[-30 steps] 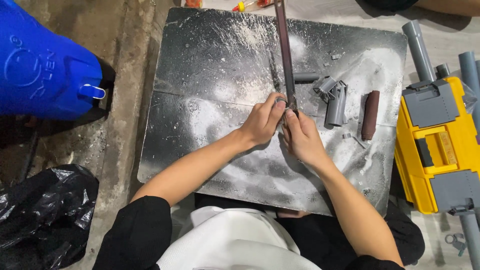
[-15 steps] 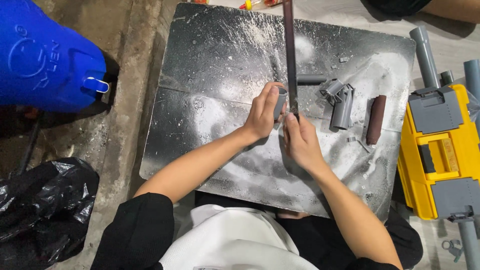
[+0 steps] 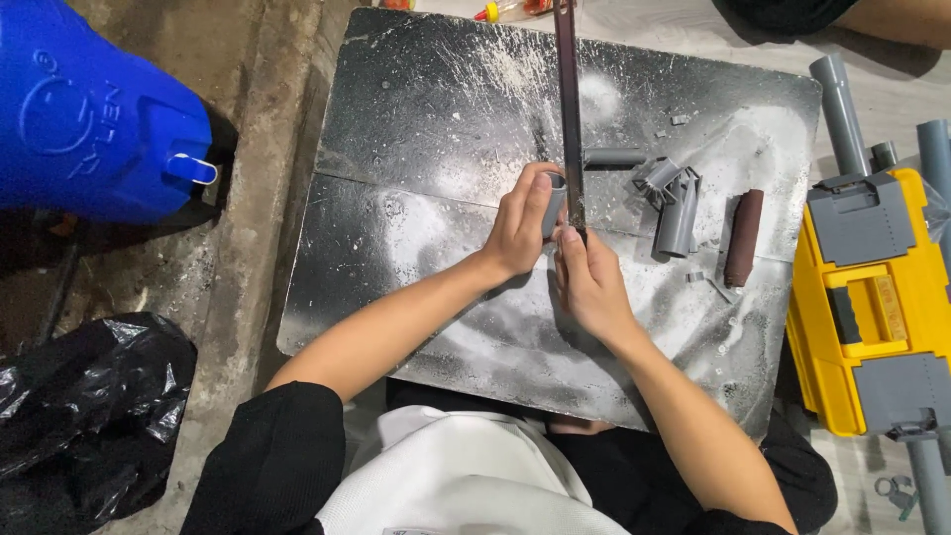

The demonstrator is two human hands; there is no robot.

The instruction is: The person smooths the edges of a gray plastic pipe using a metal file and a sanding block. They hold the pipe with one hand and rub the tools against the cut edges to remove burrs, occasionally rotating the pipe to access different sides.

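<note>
Dusty dark metal sheet (image 3: pixel 416 159) on concrete floor; blue plastic container (image 3: pixel 89 119) far left, black bag (image 3: pixel 79 416) near left, yellow toolbox (image 3: pixel 872 307) right. Grey pipe fittings (image 3: pixel 674 203) and brown cylinder (image 3: pixel 743 238) right of centre on sheet. Far end of hacksaw blade (image 3: pixel 570 109) cut off at frame edge. Left hand (image 3: pixel 520 228) closed around short grey pipe piece (image 3: pixel 553 203) at sheet centre. Right hand (image 3: pixel 589 282) gripping near end of blade, touching pipe piece.
</note>
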